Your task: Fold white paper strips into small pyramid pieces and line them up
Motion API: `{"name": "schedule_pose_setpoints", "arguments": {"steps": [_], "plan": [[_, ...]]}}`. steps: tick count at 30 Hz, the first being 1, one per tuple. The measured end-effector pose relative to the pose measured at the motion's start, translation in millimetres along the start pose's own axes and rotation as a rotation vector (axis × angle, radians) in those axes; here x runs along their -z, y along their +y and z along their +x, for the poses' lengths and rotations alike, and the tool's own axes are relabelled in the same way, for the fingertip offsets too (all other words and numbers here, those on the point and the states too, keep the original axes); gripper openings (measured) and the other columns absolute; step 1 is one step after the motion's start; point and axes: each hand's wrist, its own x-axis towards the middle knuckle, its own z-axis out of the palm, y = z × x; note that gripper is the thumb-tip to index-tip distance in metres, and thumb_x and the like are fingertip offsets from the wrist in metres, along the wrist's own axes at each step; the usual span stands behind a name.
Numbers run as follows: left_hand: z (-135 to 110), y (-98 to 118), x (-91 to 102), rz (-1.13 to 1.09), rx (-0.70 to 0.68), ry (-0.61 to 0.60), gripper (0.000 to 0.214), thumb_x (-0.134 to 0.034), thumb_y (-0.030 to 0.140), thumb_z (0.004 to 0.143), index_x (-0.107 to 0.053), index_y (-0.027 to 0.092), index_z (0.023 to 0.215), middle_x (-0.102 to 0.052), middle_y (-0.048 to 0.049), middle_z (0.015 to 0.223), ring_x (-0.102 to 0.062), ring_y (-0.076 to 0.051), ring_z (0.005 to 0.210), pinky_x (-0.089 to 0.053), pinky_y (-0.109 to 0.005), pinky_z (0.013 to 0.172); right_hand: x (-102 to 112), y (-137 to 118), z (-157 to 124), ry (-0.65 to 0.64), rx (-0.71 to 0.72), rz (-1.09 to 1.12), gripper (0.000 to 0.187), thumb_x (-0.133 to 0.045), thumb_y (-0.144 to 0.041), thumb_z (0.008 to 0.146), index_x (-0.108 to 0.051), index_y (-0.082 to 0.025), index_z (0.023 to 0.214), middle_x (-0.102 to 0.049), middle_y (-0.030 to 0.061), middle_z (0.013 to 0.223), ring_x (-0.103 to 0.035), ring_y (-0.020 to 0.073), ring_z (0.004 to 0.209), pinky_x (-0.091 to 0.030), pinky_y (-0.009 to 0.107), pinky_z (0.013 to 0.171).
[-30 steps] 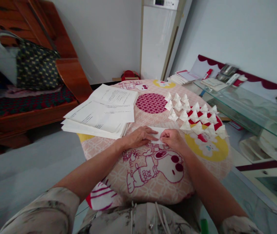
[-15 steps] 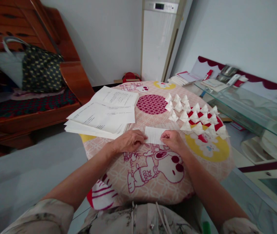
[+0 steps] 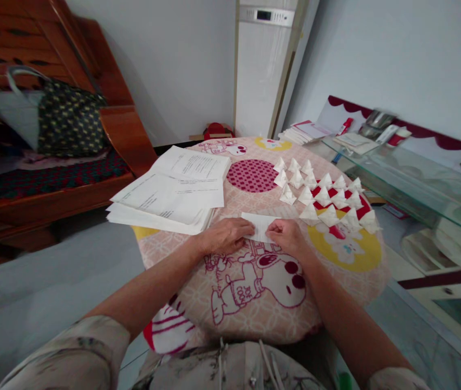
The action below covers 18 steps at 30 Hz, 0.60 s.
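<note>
Round table (image 3: 246,202) between wooden bench (image 3: 122,132), left, and glass-topped stand (image 3: 413,181), right
On it, printed sheets (image 3: 169,192) lie left, folded paper pieces (image 3: 324,197) right, a paper slip (image 3: 259,223) nearer, between left hand (image 3: 227,234) and right hand (image 3: 287,235); a handbag (image 3: 70,119) sits on the bench, an air conditioner (image 3: 261,73) stands beyond the far edge

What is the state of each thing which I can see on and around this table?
Tablecloth: spread out, edge hanging
Small paper: lying on the tablecloth
Left hand: fingers bent, touching the small paper
Right hand: fingers curled, at the paper's right part
Paper stack: lying down, print showing
Folded papers: standing in rows, points up
Dark patterned bag: resting on the bench
</note>
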Motion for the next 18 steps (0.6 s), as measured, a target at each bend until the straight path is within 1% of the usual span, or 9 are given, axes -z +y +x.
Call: {"name": "schedule_pose_setpoints", "arguments": {"steps": [3, 5, 7, 9, 11, 13, 15, 18], "plan": [[-3, -5, -1.0, -0.004, -0.013, 0.034, 0.023, -0.052, 0.011, 0.085, -0.065, 0.017, 0.103, -0.07, -0.009, 0.101, -0.066, -0.019, 0.094, -0.052, -0.031, 0.086, 0, -3, -3, 0.009, 0.05, -0.032, 0.018, -0.067, -0.032, 0.077, -0.066, -0.016, 0.069, -0.062, -0.0001, 0.06, -0.052, 0.0132, 0.056, -0.037, 0.024, 0.054], [-3, -8, 0.6, -0.008, 0.002, 0.085, 0.017, -0.05, 0.015, 0.09, -0.065, 0.017, 0.098, -0.07, -0.0089, 0.094, -0.066, -0.018, 0.089, -0.051, -0.03, 0.082, -2, -7, -7, 0.012, 0.117, -0.086, 0.021, -0.071, -0.035, 0.078, -0.066, -0.016, 0.071, -0.063, 0.0001, 0.062, -0.053, 0.0134, 0.058, -0.037, 0.024, 0.056], [-2, -8, 3.8, 0.002, 0.022, 0.139, 0.016, -0.05, 0.019, 0.094, -0.065, 0.016, 0.093, -0.069, -0.0084, 0.089, -0.066, -0.017, 0.085, -0.051, -0.029, 0.079, -7, -9, -13, 0.03, 0.234, -0.204, 0.016, -0.073, -0.03, 0.078, -0.067, -0.016, 0.075, -0.065, 0.0017, 0.07, -0.055, 0.014, 0.063, -0.039, 0.025, 0.06], [-1, -4, 8.0, 0.03, 0.033, 0.18, 0.018, -0.049, 0.023, 0.095, -0.064, 0.016, 0.09, -0.068, -0.0079, 0.084, -0.065, -0.017, 0.082, -0.05, -0.028, 0.076, -12, -10, -17, 0.067, 0.37, -0.373, 0.009, -0.067, -0.022, 0.083, -0.067, -0.015, 0.077, -0.066, 0.0048, 0.077, -0.056, 0.0156, 0.069, -0.039, 0.026, 0.064], [-1, 4, 11.6, 0.078, 0.026, 0.198, 0.022, -0.047, 0.026, 0.097, -0.063, 0.016, 0.087, -0.067, -0.0071, 0.08, -0.064, -0.016, 0.078, -0.048, -0.027, 0.072, -15, -8, -19, 0.098, 0.469, -0.511, 0.016, -0.056, -0.014, 0.087, -0.066, -0.015, 0.075, -0.064, 0.0071, 0.078, -0.056, 0.0169, 0.071, -0.038, 0.027, 0.064], [1, 14, 13.5, 0.133, 0.0, 0.19, 0.027, -0.044, 0.028, 0.099, -0.061, 0.016, 0.082, -0.065, -0.0057, 0.075, -0.061, -0.015, 0.072, -0.045, -0.026, 0.067, -17, -4, -18, 0.123, 0.522, -0.577, 0.022, -0.049, -0.009, 0.088, -0.066, -0.015, 0.074, -0.063, 0.0083, 0.078, -0.056, 0.0178, 0.072, -0.038, 0.028, 0.064], [2, 22, 13.0, 0.161, -0.036, 0.159, 0.029, -0.042, 0.027, 0.1, -0.06, 0.016, 0.081, -0.064, -0.0049, 0.074, -0.06, -0.014, 0.068, -0.043, -0.026, 0.065, -17, 1, -15, 0.138, 0.545, -0.582, 0.024, -0.047, -0.006, 0.087, -0.065, -0.015, 0.075, -0.063, 0.0093, 0.081, -0.056, 0.0185, 0.075, -0.039, 0.028, 0.065], [3, 28, 9.2, 0.166, -0.064, 0.08, 0.025, -0.043, 0.027, 0.1, -0.061, 0.016, 0.086, -0.065, -0.0051, 0.078, -0.06, -0.014, 0.071, -0.043, -0.025, 0.065, -16, 9, -7, 0.137, 0.547, -0.549, 0.025, -0.045, -0.003, 0.085, -0.065, -0.015, 0.077, -0.064, 0.0101, 0.084, -0.056, 0.019, 0.077, -0.042, 0.028, 0.069]]}}
